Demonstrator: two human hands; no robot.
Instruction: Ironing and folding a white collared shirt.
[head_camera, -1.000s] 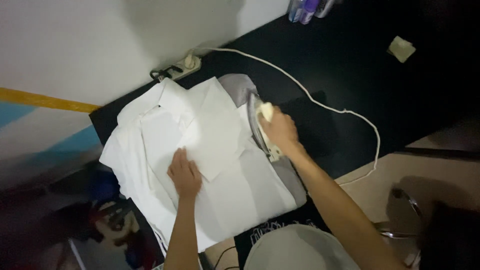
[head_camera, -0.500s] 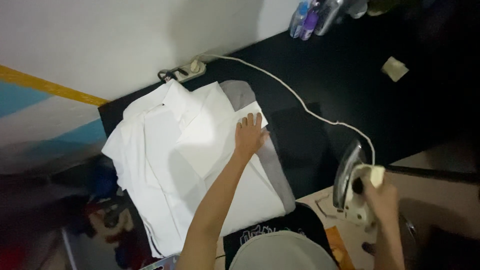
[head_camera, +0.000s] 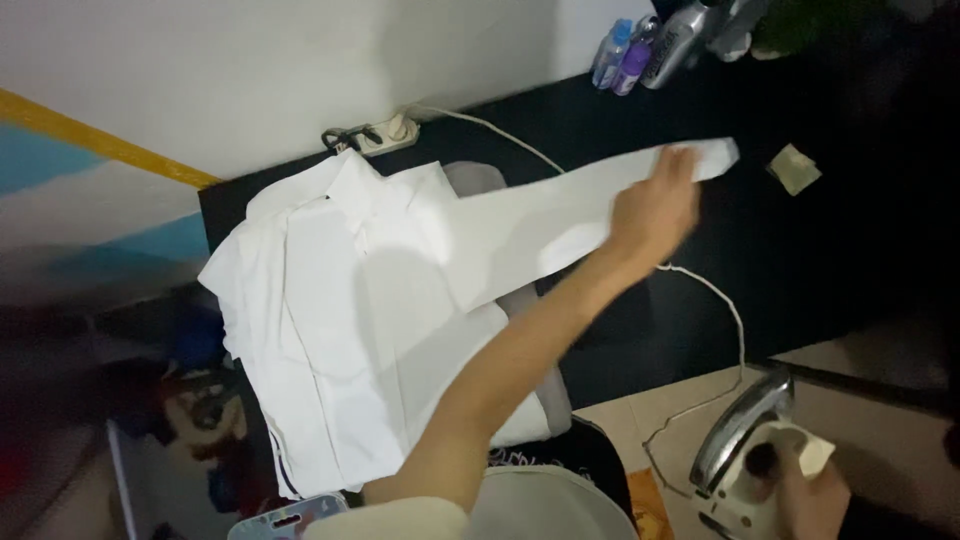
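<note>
Holding the sleeve (head_camera: 590, 205) of the white shirt (head_camera: 350, 330) stretched out over the black table (head_camera: 850, 270), my left hand (head_camera: 655, 205) has its grip closed on the cloth near the cuff, while the shirt body lies flat on the grey pad (head_camera: 545, 400). My right hand (head_camera: 810, 495) has its grip closed on the handle of the iron (head_camera: 745, 455), parked low at the right, well apart from the shirt. I judge the body pressed and the sleeve not yet ironed.

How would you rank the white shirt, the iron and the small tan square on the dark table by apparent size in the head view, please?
1. white shirt
2. iron, though nearer the camera
3. small tan square
</note>
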